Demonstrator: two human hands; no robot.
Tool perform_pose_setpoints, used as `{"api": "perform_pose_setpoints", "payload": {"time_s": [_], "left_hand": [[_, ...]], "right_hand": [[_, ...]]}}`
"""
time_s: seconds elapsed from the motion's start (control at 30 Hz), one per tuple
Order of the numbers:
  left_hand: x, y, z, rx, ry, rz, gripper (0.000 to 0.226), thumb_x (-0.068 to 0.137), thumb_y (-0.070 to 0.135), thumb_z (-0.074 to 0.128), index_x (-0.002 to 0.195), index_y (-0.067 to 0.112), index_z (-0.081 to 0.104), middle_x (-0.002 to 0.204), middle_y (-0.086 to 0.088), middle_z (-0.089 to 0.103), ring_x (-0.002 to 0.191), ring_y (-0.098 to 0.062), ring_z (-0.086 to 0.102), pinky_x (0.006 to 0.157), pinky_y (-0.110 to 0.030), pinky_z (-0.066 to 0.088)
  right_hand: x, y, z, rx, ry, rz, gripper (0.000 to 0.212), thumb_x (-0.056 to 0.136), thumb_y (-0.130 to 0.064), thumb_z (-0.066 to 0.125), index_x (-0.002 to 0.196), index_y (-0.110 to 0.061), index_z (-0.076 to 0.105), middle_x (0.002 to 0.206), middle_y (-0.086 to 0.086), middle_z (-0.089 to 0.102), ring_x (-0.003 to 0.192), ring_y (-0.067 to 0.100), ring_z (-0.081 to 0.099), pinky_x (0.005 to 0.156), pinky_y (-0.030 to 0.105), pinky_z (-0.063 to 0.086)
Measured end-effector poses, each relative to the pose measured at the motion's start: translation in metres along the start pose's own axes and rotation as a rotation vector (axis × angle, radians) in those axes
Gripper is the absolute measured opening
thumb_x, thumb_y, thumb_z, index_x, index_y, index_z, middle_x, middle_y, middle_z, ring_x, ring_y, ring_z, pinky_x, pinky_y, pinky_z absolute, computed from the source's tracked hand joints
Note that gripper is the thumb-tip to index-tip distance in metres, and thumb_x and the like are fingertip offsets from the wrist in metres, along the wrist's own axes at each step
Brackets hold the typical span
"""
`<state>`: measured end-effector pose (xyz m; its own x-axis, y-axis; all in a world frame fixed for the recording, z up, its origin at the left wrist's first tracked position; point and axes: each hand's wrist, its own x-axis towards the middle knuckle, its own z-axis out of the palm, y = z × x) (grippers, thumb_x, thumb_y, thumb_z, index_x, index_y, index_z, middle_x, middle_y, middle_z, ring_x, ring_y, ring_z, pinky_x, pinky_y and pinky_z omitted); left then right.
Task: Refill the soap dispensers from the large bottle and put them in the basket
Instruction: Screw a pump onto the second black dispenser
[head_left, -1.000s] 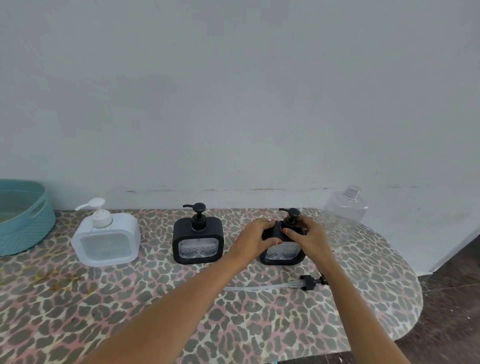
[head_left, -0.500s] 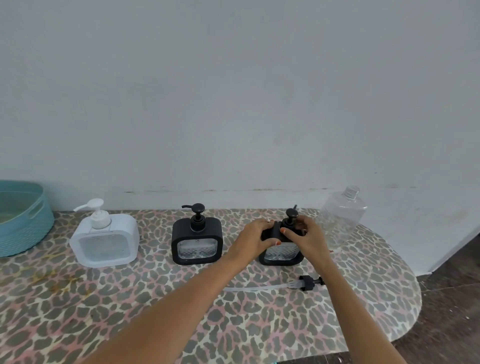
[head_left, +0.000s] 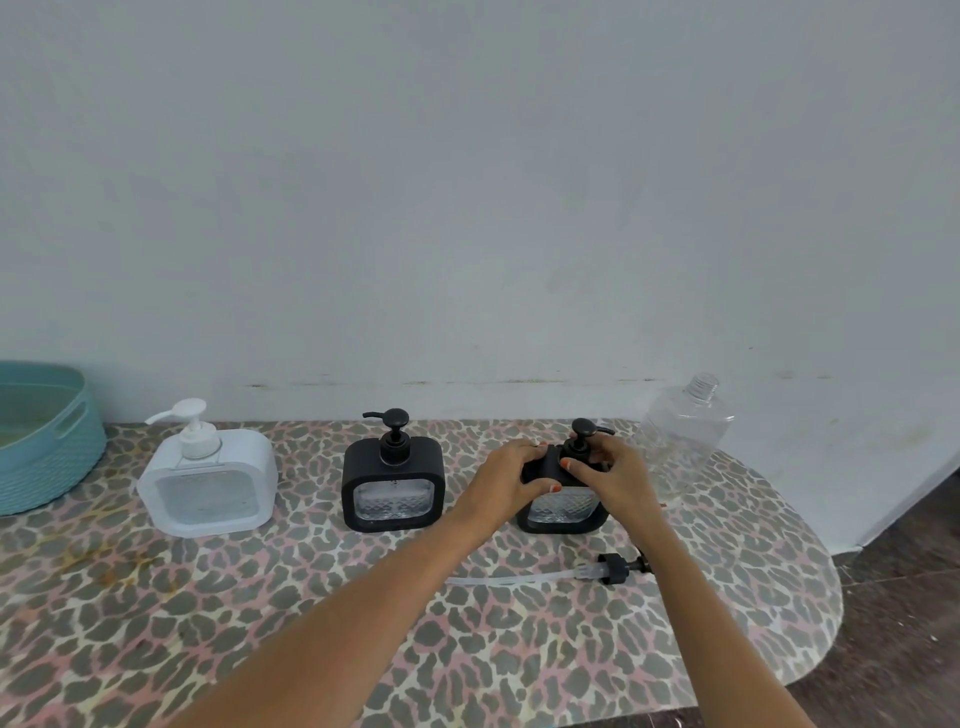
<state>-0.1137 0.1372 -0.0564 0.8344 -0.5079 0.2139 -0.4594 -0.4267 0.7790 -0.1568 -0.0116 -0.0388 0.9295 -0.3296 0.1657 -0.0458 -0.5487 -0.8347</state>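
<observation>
Teal basket (head_left: 49, 447) far 9 o'clock on leopard-print table (head_left: 311, 623), partly cut off by frame. White dispenser (head_left: 208, 480) at its 3 o'clock, upright, pump on. Black dispenser (head_left: 392, 488) next, upright, pump on. L hand (head_left: 511, 480) curled round top-left corner of 2nd black dispenser (head_left: 563, 512), gripping body. R hand (head_left: 615, 480) w/ fingers curled round its pump neck, spout toward 3 o'clock. Loose pump w/ tube (head_left: 613, 567) flat at its 6 o'clock. Clear large bottle (head_left: 685, 431) uncapped, upright, at 1 o'clock, by wall.
</observation>
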Motion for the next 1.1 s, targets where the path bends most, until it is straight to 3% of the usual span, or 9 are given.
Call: {"api": "perform_pose_setpoints", "payload": {"time_s": [0.1,0.33,0.47,0.67,0.8,1.0,1.1], "left_hand": [[0.000,0.000,0.000,-0.001,0.001,-0.011,0.054,0.082,0.024,0.067,0.128,0.005,0.050,0.125,-0.008,0.056,0.115,-0.020,0.053,0.095,-0.027,0.044],[-0.001,0.002,-0.001,0.010,-0.002,-0.009,0.053,0.082,0.025,0.067,0.128,0.005,0.050,0.121,-0.009,0.058,0.112,-0.020,0.053,0.092,-0.025,0.044],[-0.001,0.002,0.000,0.027,0.016,-0.012,0.054,0.082,0.026,0.067,0.129,0.006,0.049,0.124,-0.008,0.057,0.114,-0.020,0.053,0.093,-0.024,0.043],[-0.003,0.004,0.001,0.033,0.032,-0.009,0.051,0.083,0.025,0.066,0.128,0.007,0.050,0.116,-0.008,0.060,0.104,-0.019,0.056,0.082,-0.021,0.042],[-0.004,0.005,0.001,0.032,0.031,-0.009,0.049,0.084,0.023,0.066,0.128,0.007,0.051,0.112,-0.009,0.061,0.098,-0.021,0.057,0.079,-0.023,0.042],[-0.006,0.008,0.001,-0.003,0.031,-0.011,0.043,0.084,0.019,0.065,0.124,0.008,0.054,0.111,-0.009,0.061,0.099,-0.021,0.058,0.080,-0.023,0.043],[-0.006,0.009,0.000,-0.006,0.021,-0.015,0.041,0.084,0.019,0.065,0.122,0.009,0.055,0.111,-0.010,0.061,0.100,-0.022,0.058,0.081,-0.024,0.044]], "right_hand": [[0.003,-0.001,0.006,-0.017,0.065,0.036,0.042,0.075,-0.017,0.075,0.110,0.000,0.060,0.096,0.015,0.065,0.084,0.022,0.058,0.077,0.034,0.049],[0.003,0.004,0.000,-0.042,0.004,-0.007,0.040,0.078,-0.017,0.072,0.115,-0.003,0.061,0.094,0.011,0.062,0.080,0.018,0.055,0.071,0.027,0.043],[0.002,0.003,0.006,-0.065,0.107,0.010,0.044,0.074,-0.019,0.076,0.112,-0.001,0.062,0.081,0.005,0.059,0.072,0.014,0.054,0.065,0.021,0.041],[-0.003,-0.001,0.017,-0.015,0.276,0.045,0.024,0.069,-0.018,0.080,0.082,-0.008,0.062,0.066,-0.002,0.058,0.061,0.014,0.056,0.054,0.013,0.040],[-0.007,-0.006,0.022,-0.006,0.327,0.070,0.027,0.069,-0.020,0.080,0.074,-0.011,0.055,0.063,0.002,0.057,0.056,0.013,0.052,0.049,0.012,0.037],[-0.009,-0.011,0.030,0.058,0.358,0.158,0.033,0.071,-0.023,0.078,0.081,0.002,0.059,0.078,0.017,0.063,0.071,0.028,0.058,0.058,0.030,0.044],[-0.012,-0.014,0.030,0.012,0.335,0.163,0.034,0.075,-0.023,0.075,0.092,0.001,0.058,0.091,0.013,0.059,0.082,0.025,0.055,0.069,0.030,0.043]]}}
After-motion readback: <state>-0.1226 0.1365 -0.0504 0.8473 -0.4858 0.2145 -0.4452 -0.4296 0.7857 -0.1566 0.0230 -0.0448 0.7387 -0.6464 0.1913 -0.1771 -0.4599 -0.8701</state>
